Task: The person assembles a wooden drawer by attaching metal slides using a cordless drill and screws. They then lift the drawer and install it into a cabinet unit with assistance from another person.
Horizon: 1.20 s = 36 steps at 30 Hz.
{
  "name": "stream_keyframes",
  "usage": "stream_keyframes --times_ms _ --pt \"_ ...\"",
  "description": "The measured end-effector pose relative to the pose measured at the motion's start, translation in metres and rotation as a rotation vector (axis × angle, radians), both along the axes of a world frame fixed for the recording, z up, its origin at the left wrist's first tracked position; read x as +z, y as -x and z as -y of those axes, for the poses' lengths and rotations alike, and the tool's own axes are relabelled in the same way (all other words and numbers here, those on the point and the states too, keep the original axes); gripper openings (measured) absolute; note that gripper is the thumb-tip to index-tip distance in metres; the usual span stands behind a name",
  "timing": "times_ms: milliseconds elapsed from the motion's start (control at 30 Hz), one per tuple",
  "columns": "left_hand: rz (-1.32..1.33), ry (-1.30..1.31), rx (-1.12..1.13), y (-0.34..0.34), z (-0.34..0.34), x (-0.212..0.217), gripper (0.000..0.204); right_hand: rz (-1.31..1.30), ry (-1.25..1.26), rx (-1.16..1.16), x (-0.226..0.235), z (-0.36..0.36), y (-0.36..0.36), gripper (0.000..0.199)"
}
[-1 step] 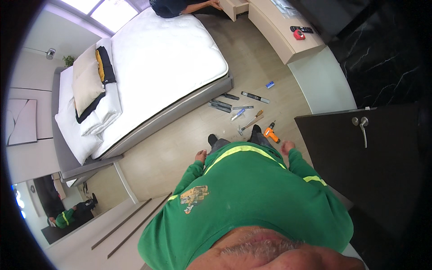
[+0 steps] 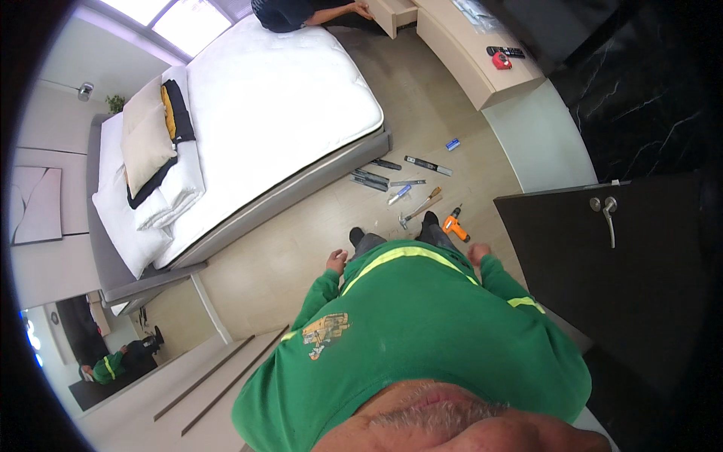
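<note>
My left hand (image 2: 337, 261) hangs beside my left hip, its fingers loosely bent and nothing visible in them. On the other side, my right hand (image 2: 477, 254) hangs near my waist, fingers partly apart, also with nothing visible in it. Nearest to that hand is an orange cordless drill (image 2: 456, 226) lying on the floor. Ahead of my feet lie a hammer (image 2: 405, 221) and a wooden-handled tool (image 2: 433, 195). Beyond them are several metal drawer slides (image 2: 428, 166), a blue-and-white packet (image 2: 399, 194) and a small blue box (image 2: 453, 144).
A bed with a white mattress (image 2: 279, 90) fills the left. At the far end another person's hand (image 2: 363, 10) is at an open drawer (image 2: 395, 15). A wall-mounted cabinet (image 2: 471, 56) holds a remote control (image 2: 506, 52) and red tape measure (image 2: 501, 62). A dark door (image 2: 602, 279) stands at right.
My right hand has shifted slightly down toward my waist. The tools on the floor have not moved.
</note>
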<state>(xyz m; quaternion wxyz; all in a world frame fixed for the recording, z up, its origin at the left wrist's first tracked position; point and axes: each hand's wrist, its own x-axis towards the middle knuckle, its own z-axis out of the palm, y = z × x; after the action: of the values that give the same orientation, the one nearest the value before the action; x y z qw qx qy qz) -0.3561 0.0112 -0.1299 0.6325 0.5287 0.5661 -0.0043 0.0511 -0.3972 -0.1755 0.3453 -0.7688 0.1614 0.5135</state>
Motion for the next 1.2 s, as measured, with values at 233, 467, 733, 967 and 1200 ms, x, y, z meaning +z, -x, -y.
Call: stream_keyframes --times_ms 233,467,733,967,1200 --pt "0.34 -0.658 -0.893 -0.047 -0.046 0.353 0.069 0.319 0.133 0.826 -0.017 -0.005 0.093 0.035" --pt "0.349 -0.775 -1.051 -0.094 -0.042 0.41 0.059 -0.042 -0.032 0.047 0.019 -0.081 0.078 0.025" --pt "0.407 -0.471 -1.08 -0.092 -0.049 0.349 0.041 0.391 -0.093 0.38 0.006 -0.123 0.056 0.028" --pt "0.472 -0.392 -0.86 -0.05 -0.04 0.318 0.025 0.054 -0.104 0.032 0.037 -0.12 0.07 0.028" --pt "0.473 0.209 -0.916 -0.053 -0.058 0.324 0.025 0.669 -0.072 0.847 -0.05 -0.028 0.07 0.019"
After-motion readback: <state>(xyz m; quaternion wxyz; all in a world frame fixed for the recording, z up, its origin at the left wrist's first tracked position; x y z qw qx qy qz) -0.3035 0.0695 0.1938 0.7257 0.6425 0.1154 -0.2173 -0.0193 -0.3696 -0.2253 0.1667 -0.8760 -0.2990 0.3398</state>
